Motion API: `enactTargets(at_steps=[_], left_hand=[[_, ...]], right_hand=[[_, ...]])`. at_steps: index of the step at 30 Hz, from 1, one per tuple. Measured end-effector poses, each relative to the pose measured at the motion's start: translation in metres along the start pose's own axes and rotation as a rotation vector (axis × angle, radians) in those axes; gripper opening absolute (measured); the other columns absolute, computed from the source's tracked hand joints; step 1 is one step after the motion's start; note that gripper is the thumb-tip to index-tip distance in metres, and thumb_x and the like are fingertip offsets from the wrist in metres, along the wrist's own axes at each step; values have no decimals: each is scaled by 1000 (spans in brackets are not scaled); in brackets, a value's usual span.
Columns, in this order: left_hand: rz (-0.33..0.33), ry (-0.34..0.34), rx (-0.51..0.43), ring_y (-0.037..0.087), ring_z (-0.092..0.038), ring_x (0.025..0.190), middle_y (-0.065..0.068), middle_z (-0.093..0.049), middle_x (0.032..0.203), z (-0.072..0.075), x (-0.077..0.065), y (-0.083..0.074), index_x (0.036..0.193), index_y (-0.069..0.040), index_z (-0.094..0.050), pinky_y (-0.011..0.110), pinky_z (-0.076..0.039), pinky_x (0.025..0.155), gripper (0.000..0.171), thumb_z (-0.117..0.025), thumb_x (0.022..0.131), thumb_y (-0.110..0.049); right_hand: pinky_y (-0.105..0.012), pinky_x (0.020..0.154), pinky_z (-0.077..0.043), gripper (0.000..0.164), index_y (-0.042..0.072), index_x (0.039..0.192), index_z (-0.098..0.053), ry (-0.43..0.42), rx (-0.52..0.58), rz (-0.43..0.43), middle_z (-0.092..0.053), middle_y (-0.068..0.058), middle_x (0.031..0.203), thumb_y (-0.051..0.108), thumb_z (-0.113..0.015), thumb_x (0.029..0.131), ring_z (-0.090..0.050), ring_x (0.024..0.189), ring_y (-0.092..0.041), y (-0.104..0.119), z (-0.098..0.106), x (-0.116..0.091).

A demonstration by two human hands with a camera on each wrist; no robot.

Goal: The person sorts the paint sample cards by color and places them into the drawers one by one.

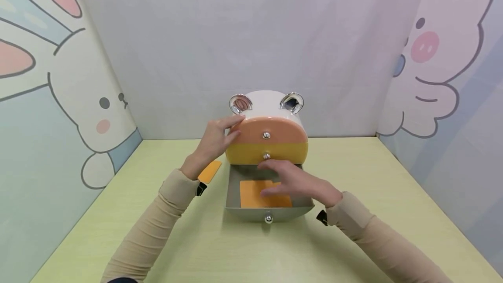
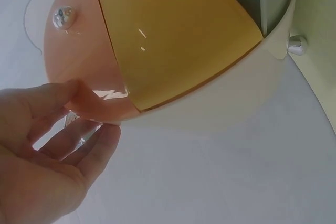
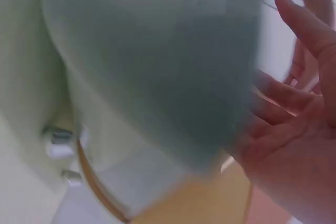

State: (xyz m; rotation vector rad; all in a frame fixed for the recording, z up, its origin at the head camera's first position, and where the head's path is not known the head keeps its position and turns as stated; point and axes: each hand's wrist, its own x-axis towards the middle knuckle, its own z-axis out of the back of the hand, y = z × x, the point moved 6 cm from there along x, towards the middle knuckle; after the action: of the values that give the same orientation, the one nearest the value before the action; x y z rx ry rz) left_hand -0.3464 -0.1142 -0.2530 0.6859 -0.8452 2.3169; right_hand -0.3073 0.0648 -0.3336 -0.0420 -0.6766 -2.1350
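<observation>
A small drawer box (image 1: 264, 107) with a white body and two chrome ears stands on the table. Its upper drawer front is peach (image 2: 79, 59), the one below it yellow (image 2: 173, 40); both are closed. The bottom grey-green drawer (image 1: 232, 187) is pulled out, with flat orange pieces (image 1: 254, 193) inside. My left hand (image 1: 214, 141) holds the box's upper left edge, thumb on the peach front and fingers round the white side. Over the open drawer hovers my right hand (image 1: 296, 181), fingers spread and nothing gripped, partly covering the orange pieces.
Left of the box, a flat orange piece (image 1: 210, 171) lies on the pale table (image 1: 251, 252), partly behind my left wrist. A light curtain (image 1: 177, 56) hangs behind, and panels with cartoon animals (image 1: 90, 108) stand on both sides.
</observation>
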Motion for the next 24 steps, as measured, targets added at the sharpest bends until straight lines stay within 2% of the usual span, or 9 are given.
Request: enactTargets(at_steps=[3,6,8,11,15,18,20,22,24], left_hand=[[5,0,-5,31,-66,108,14,-67,123,0,0,-1,125,-4,-65,44,-53,93,39,-70,86,-5],[10,4,-4,31,-65,112,14,-66,124,-1,0,-1,126,-4,-64,44,-52,95,40,-69,86,-5],[15,10,-2,31,-63,115,14,-66,125,-1,0,0,127,-4,-63,44,-51,98,40,-69,87,-5],[24,21,13,31,-59,121,14,-63,130,-1,-1,2,130,-3,-60,44,-47,103,42,-68,89,-7],[65,-16,42,32,-57,123,15,-62,132,8,-5,10,131,-2,-59,45,-47,103,40,-64,92,-12],[136,-77,60,33,-60,116,17,-64,127,18,-12,25,128,-2,-60,47,-50,97,36,-60,95,-16],[207,-86,78,35,-61,113,19,-65,124,21,-18,40,127,0,-59,49,-51,94,36,-59,95,-17],[308,-43,120,38,-60,113,23,-63,124,19,-26,61,128,3,-57,50,-50,95,39,-57,96,-20],[439,62,163,41,-60,109,27,-60,125,11,-37,85,130,7,-52,51,-51,91,47,-56,96,-25]], right_hand=[[-35,86,-55,43,2,114,-64,-215,30,119,-69,-7,107,19,-81,78,-65,96,-21,8,31,-6],[-32,81,-54,37,-2,107,-66,-448,-6,215,-70,-11,101,8,-81,75,-63,90,-22,10,63,-13],[-35,83,-51,38,-1,108,-66,-580,-69,225,-69,-12,104,6,-81,74,-60,95,-24,8,80,-15],[-41,89,-47,46,0,116,-64,-700,-158,167,-64,-16,113,7,-81,74,-54,107,-30,-3,97,-14],[-50,94,-45,52,1,124,-60,-729,-208,65,-56,-20,120,11,-80,77,-49,115,-35,-21,103,-10],[-51,94,-46,51,2,126,-59,-712,-207,12,-56,-20,120,14,-79,80,-52,113,-34,-31,102,-8],[-51,94,-48,50,2,125,-60,-707,-200,-5,-57,-19,119,14,-78,80,-55,112,-34,-35,101,-8],[-51,94,-48,48,2,124,-60,-704,-195,-20,-59,-18,119,14,-78,80,-56,111,-34,-39,100,-8],[-51,95,-48,46,2,122,-61,-702,-196,-32,-60,-18,120,14,-78,80,-57,112,-34,-41,99,-8]])
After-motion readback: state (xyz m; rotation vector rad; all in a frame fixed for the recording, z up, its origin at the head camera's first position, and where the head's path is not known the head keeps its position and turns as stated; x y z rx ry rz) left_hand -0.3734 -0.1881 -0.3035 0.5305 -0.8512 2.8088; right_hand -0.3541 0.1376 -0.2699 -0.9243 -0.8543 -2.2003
